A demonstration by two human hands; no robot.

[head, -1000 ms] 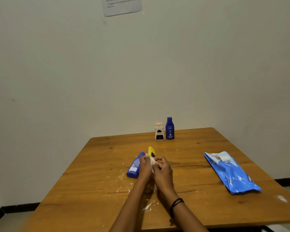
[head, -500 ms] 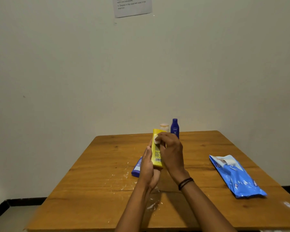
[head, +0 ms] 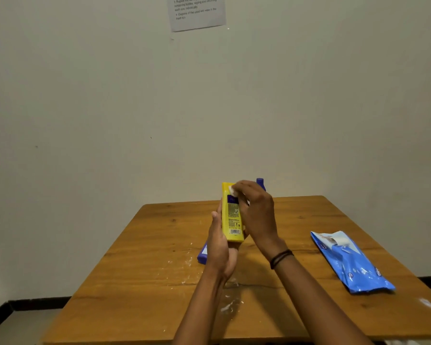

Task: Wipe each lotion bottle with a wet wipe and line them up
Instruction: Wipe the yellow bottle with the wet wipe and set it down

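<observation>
A yellow lotion bottle [head: 232,220] stands upright in the air above the wooden table [head: 144,275], its barcode label facing me. My left hand [head: 219,247] grips its lower part from the left. My right hand [head: 255,210] pinches a small white wet wipe [head: 232,190] against the bottle's top. A blue bottle [head: 201,255] lies on the table, mostly hidden behind my left hand. Only the cap of a dark blue bottle [head: 260,181] at the table's back shows behind my right hand.
A blue pack of wet wipes [head: 353,265] lies on the table's right side with a wipe sticking out of its opening. White smears and flecks [head: 184,263] dot the table's middle. A printed sheet [head: 197,11] hangs on the wall.
Both hands have lifted the yellow bottle from low over the table to upright. My right hand with the wipe has moved up to the bottle's top.
</observation>
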